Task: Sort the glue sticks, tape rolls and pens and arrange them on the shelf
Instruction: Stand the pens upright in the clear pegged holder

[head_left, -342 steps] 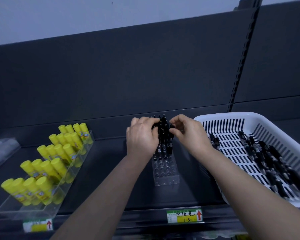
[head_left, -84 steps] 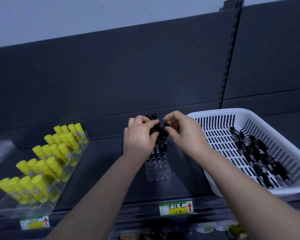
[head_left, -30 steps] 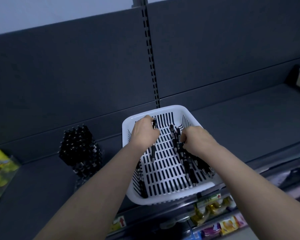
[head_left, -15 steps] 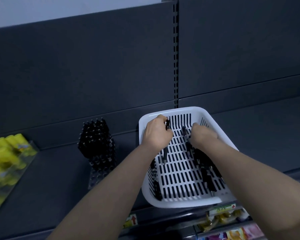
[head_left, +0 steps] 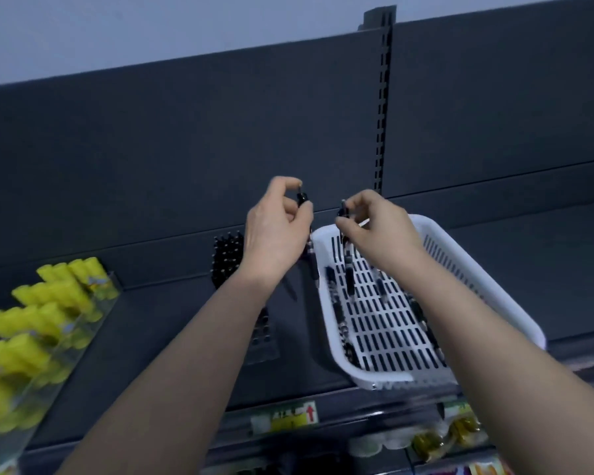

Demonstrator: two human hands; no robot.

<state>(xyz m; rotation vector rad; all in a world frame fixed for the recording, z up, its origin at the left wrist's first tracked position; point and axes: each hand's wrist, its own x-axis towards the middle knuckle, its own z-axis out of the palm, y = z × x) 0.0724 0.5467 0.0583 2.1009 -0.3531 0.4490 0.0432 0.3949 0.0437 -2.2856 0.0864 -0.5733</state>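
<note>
Glue sticks [head_left: 31,323] blurred, cut off at left edge. Pen rack [head_left: 227,258] half hidden behind left hand [head_left: 275,234]. Price label [head_left: 288,414] text illegible.

Glue sticks [head_left: 48,303] in a tray [head_left: 95,323] at the left of the shelf [head_left: 151,337], pen rack [head_left: 227,258] mid-shelf at the back, basket [head_left: 460,269] right of it with loose pens [head_left: 340,313] inside. Left hand [head_left: 275,234] in front of the rack pinching a pen [head_left: 302,199], right hand [head_left: 381,231] over the basket pinching a second pen [head_left: 343,214]. Price label [head_left: 292,414] on the shelf's front edge

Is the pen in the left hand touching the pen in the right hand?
Apart. The head view shows the left hand pinching the left pen and the right hand pinching the right pen, with the white basket rim visible between them.
</note>
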